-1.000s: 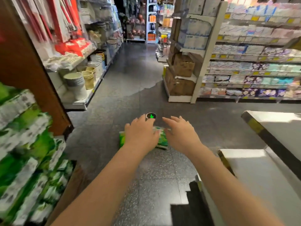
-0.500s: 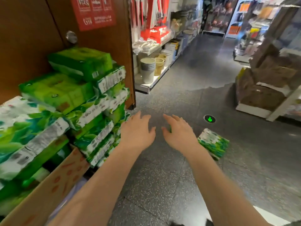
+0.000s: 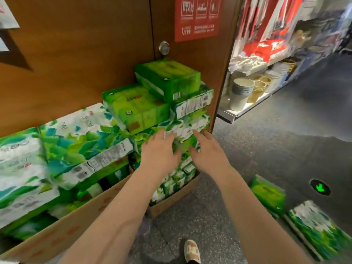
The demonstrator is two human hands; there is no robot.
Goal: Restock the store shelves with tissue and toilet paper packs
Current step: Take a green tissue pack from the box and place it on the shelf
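Green and white tissue packs are piled in a cardboard box (image 3: 61, 231) against a brown wooden door. A bright green pack (image 3: 167, 79) tops the pile, and another green pack (image 3: 133, 107) lies below it to the left. A white-and-green pack (image 3: 188, 128) sits in the stack just beyond my fingertips. My left hand (image 3: 160, 153) and my right hand (image 3: 207, 155) hover side by side in front of the stack, fingers spread, holding nothing. On the floor at the right lie a green pack (image 3: 268, 193) and a white-green pack (image 3: 316, 225).
A smaller cardboard box (image 3: 171, 201) with packs stands by the door's corner. A low shelf (image 3: 245, 109) with stacked cups and baskets runs along the aisle at the right. A green arrow light (image 3: 320, 187) is set in the dark floor. My shoe (image 3: 192, 252) shows below.
My view has swung left from the aisle to the stacked packs. Both empty hands left the pack on the floor and now reach toward the stack by the door.
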